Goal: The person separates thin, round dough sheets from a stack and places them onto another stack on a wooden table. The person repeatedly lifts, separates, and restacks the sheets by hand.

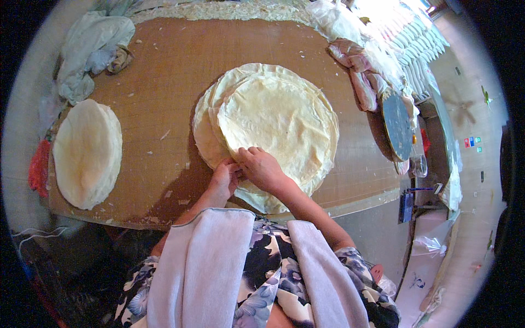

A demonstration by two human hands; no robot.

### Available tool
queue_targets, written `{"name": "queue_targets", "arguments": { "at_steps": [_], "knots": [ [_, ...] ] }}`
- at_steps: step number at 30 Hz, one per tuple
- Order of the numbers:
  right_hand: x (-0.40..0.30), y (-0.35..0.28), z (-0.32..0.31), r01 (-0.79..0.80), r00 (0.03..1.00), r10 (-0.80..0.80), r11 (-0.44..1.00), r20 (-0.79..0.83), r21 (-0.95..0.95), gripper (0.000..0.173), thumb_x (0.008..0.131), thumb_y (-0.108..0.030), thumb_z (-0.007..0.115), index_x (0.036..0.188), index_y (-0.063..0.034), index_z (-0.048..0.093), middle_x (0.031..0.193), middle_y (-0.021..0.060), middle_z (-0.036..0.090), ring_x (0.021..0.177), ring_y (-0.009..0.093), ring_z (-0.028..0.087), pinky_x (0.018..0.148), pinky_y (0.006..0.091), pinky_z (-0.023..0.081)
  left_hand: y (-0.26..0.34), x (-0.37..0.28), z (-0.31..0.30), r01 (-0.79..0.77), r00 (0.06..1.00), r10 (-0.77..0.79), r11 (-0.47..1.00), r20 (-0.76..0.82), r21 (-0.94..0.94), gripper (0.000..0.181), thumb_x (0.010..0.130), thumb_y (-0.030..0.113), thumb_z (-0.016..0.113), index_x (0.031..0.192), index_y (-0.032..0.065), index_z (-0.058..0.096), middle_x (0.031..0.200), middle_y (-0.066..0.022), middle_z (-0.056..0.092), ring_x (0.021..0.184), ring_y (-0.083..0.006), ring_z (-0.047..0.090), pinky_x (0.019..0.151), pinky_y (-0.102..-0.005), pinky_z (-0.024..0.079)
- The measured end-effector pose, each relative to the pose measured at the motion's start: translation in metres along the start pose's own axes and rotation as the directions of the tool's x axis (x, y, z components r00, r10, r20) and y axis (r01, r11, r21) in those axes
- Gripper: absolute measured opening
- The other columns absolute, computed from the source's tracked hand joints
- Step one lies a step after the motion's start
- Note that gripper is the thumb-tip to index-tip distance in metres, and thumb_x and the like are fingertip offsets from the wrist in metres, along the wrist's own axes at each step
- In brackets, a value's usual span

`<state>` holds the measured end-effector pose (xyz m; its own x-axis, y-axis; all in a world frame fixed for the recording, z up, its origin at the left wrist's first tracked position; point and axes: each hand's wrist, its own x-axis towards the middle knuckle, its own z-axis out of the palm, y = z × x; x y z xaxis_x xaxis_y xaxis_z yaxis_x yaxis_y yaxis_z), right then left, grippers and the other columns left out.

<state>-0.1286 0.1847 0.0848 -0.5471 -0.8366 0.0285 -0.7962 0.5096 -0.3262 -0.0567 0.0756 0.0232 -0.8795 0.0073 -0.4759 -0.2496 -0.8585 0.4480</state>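
Note:
A pile of large, thin round flatbread sheets (283, 123) lies on the brown tabletop in front of me, its sheets overlapping unevenly. At the near left edge of the top sheets, my right hand (260, 168) rests with curled fingers on the rim, gripping it. Close beside it, my left hand (226, 176) is at the same edge, its fingertips partly hidden under the right hand and the sheets. Whether the left fingers pinch a sheet cannot be made out. A second stack of flatbread sheets (88, 153) sits at the table's left end.
Crumbs and flakes dot the brown tabletop (164, 82). Plastic bags (96, 37) lie at the back left. Crumpled cloths (357, 65) and a dark round board (396, 125) are along the right edge. A red bag (39, 168) hangs at the far left.

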Motion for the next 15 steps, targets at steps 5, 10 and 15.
{"name": "queue_targets", "arguments": {
  "at_steps": [5,10,15],
  "knots": [
    [-0.025,-0.010,-0.005,-0.085,0.995,0.071,0.976,-0.073,-0.202,0.053,0.073,-0.016,0.051,0.123,-0.0073,0.036,0.085,0.0128,0.053,0.086,0.029,0.055,0.059,0.0369,0.047,0.004,-0.001,0.011,-0.065,0.994,0.064,0.998,0.085,0.008,0.026,0.083,0.010,0.041,0.106,0.0059,0.050,0.095,-0.0081,0.058,0.086,-0.0203,0.058,0.074,-0.0321,0.048],
    [-0.001,0.030,-0.033,-0.144,0.989,0.142,0.989,0.047,0.042,0.051,0.073,-0.007,0.048,0.123,-0.0090,0.039,0.088,0.0129,0.055,0.074,0.029,0.059,0.060,0.0371,0.048,0.012,0.015,0.009,-0.032,0.981,0.016,0.997,0.193,0.076,0.031,0.083,0.023,0.047,0.109,0.0068,0.050,0.103,-0.0117,0.057,0.095,-0.0238,0.055,0.080,-0.0359,0.045],
    [0.028,0.046,-0.152,0.011,0.956,0.038,0.986,-0.291,0.167,0.049,0.068,0.004,0.055,0.114,-0.0095,0.050,0.094,0.0164,0.060,0.087,0.021,0.059,0.075,0.0305,0.045,0.003,0.023,0.013,-0.049,0.957,-0.002,0.984,0.290,0.169,0.044,0.086,0.038,0.041,0.119,0.0090,0.043,0.114,-0.0146,0.051,0.103,-0.0304,0.050,0.086,-0.0404,0.041]
  ]
}}
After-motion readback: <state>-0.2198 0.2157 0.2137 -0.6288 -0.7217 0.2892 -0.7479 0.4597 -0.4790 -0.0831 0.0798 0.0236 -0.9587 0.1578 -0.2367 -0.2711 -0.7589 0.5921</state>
